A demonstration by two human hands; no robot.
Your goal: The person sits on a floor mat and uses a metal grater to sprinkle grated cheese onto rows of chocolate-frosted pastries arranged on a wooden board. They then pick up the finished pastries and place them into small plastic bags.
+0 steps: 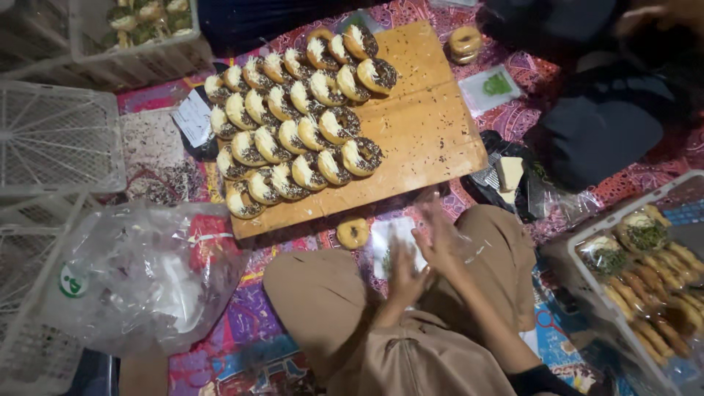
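My left hand and my right hand are raised close together over my lap, blurred by motion, with the fingers spread. A wisp of clear plastic film shows beside the right hand; whether either hand grips it is unclear. Just beyond the hands lie a plain doughnut and a white packet on the patterned mat. Further out is a wooden board carrying several rows of doughnuts topped with white shreds and chocolate sprinkles.
White plastic crates stand at the left, beside a crumpled clear bag. A crate of wrapped doughnuts is at the right. A cheese block on a grater, a green sachet and a person in dark clothes lie beyond.
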